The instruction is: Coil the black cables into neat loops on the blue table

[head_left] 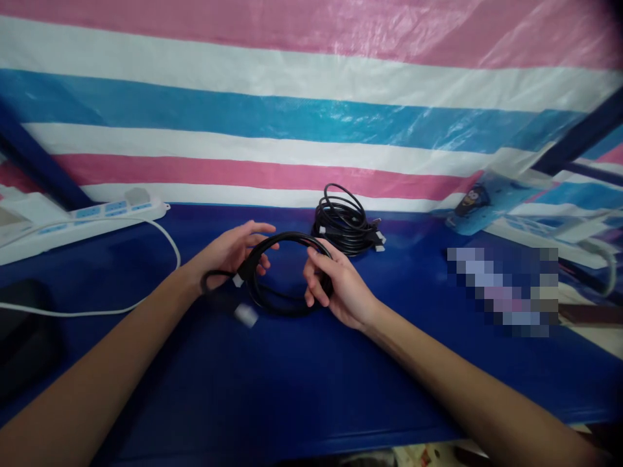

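Both hands, left hand and right hand, grip the coiled cable mid-table; its dangling plug may snag, loosening loops.

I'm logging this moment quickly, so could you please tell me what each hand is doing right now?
Left hand: fingers partly open, holding the left side of the coiled black cable.
Right hand: closed on the coil's right side.

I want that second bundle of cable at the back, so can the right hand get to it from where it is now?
Probably yes. The bundle of cable lies just beyond the right hand with only bare blue table between them. But that hand grips the cable loop, shared with the left hand, so it is not free.
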{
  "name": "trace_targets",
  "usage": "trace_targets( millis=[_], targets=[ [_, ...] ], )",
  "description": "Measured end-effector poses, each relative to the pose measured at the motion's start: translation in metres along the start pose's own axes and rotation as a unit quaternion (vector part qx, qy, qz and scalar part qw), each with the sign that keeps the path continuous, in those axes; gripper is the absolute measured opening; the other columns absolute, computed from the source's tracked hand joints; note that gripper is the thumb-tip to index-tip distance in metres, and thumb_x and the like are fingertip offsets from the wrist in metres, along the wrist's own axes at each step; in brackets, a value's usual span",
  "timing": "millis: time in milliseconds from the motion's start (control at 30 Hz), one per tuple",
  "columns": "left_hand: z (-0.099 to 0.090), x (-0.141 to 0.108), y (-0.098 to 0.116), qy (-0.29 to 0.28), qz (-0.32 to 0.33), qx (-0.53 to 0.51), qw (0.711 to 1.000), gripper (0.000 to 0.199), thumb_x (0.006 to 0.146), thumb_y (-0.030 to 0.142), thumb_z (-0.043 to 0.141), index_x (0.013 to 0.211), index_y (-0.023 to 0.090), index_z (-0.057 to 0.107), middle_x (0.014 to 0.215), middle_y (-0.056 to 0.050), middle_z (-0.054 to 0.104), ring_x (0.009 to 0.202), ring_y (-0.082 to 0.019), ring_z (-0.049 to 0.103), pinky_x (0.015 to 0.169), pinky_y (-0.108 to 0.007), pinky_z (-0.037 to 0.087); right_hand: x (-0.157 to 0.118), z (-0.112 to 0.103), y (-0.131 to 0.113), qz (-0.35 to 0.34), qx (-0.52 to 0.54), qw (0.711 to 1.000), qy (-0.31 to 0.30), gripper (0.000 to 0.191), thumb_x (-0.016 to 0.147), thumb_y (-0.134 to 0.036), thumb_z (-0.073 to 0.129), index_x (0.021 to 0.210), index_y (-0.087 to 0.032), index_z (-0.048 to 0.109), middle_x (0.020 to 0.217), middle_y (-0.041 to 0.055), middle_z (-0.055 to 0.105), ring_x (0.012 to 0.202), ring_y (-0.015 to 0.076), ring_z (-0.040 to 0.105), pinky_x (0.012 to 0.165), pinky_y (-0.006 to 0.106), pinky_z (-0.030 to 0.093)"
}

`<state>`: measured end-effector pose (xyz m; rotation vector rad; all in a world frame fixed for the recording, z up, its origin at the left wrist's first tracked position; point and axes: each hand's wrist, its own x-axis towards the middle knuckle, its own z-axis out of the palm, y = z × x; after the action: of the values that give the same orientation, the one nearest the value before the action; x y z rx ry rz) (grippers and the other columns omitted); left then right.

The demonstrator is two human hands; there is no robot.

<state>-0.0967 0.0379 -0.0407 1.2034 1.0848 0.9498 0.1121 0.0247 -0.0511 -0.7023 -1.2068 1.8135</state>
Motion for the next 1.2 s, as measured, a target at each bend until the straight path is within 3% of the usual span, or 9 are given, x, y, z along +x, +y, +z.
trace_targets(
  millis=[233,400,533,600,700,800,933,1033,1200],
  targets=[
    [0.015,-0.005,0.001,0.120,0.027,-0.096,0.988,0.055,0.087,0.062,0.031,0.115,0.021,0.054,0.119,-0.008,0.056,0.057,-0.010,0.057,0.042,-0.024,0.047,0.006,-0.004,0.016,0.040,-0.017,0.998,0.033,0.020,0.095,-0.035,0.043,0.109,-0.021,0.043,0.083,0.0012,0.061,0.063,0.0110,0.063,0.071,0.031,0.057],
    [0.019,-0.002,-0.010,0.099,0.009,-0.015,0.995,0.039,0.075,0.035,0.066,0.109,0.017,0.059,0.076,-0.004,0.059,0.055,-0.010,0.053,0.042,-0.018,0.041,0.011,-0.013,0.014,-0.014,-0.098,0.992,0.073,0.038,0.096,-0.044,0.038,0.124,-0.020,0.046,0.124,0.0118,0.055,0.101,0.0170,0.061,0.092,0.036,0.051],
    [0.015,-0.001,-0.011,0.090,0.013,0.024,0.996,0.036,0.072,0.028,0.067,0.106,0.017,0.060,0.058,0.001,0.050,0.049,-0.009,0.047,0.041,-0.017,0.036,0.010,-0.018,0.009,-0.102,-0.224,0.968,0.054,0.037,0.095,-0.046,0.040,0.118,-0.022,0.057,0.132,0.0074,0.051,0.125,0.0199,0.046,0.109,0.043,0.033],
    [0.012,-0.001,-0.009,0.093,0.021,0.049,0.994,0.036,0.073,0.032,0.067,0.105,0.017,0.060,0.054,0.002,0.048,0.046,-0.008,0.043,0.040,-0.017,0.034,0.007,-0.018,0.005,-0.147,-0.294,0.944,0.030,0.028,0.093,-0.039,0.048,0.109,-0.022,0.063,0.126,0.0057,0.054,0.124,0.0190,0.046,0.112,0.041,0.027],
    [0.009,-0.002,-0.008,0.107,0.032,0.100,0.989,0.045,0.074,0.043,0.067,0.111,0.022,0.055,0.051,0.005,0.042,0.043,-0.008,0.038,0.037,-0.016,0.027,0.002,-0.017,-0.001,-0.193,-0.372,0.908,-0.024,0.017,0.090,-0.029,0.054,0.098,-0.020,0.066,0.118,0.0056,0.057,0.113,0.0178,0.052,0.106,0.038,0.035],
    [0.008,0.000,-0.012,0.120,0.045,0.171,0.977,0.049,0.073,0.051,0.066,0.112,0.023,0.053,0.055,0.005,0.046,0.045,-0.009,0.042,0.038,-0.018,0.030,-0.003,-0.017,-0.006,-0.210,-0.421,0.879,-0.078,0.020,0.089,-0.030,0.055,0.103,-0.020,0.064,0.120,0.0067,0.056,0.113,0.0177,0.053,0.101,0.037,0.040],
    [0.008,0.007,-0.020,0.142,0.070,0.275,0.948,0.043,0.075,0.046,0.060,0.110,0.021,0.055,0.099,-0.005,0.061,0.065,-0.014,0.057,0.060,-0.028,0.048,-0.006,-0.019,-0.011,-0.220,-0.466,0.843,-0.157,0.040,0.086,-0.037,0.060,0.122,-0.021,0.059,0.132,0.0088,0.051,0.127,0.0216,0.044,0.108,0.042,0.033],
    [0.007,0.008,-0.023,0.197,0.065,0.363,0.908,0.042,0.076,0.039,0.056,0.115,0.022,0.054,0.118,-0.009,0.056,0.084,-0.021,0.059,0.080,-0.037,0.047,-0.008,-0.019,-0.012,-0.218,-0.518,0.802,-0.204,0.057,0.084,-0.045,0.061,0.135,-0.021,0.050,0.131,0.0112,0.052,0.127,0.0241,0.043,0.107,0.043,0.033],
    [0.000,0.001,-0.020,0.272,-0.012,0.444,0.854,0.038,0.077,0.047,0.055,0.107,0.025,0.058,0.079,-0.007,0.061,0.075,-0.028,0.056,0.072,-0.039,0.038,-0.007,-0.015,-0.005,-0.221,-0.563,0.766,-0.220,0.062,0.082,-0.055,0.061,0.134,-0.024,0.051,0.095,0.0064,0.066,0.097,0.0215,0.059,0.087,0.033,0.044]
  ],
)
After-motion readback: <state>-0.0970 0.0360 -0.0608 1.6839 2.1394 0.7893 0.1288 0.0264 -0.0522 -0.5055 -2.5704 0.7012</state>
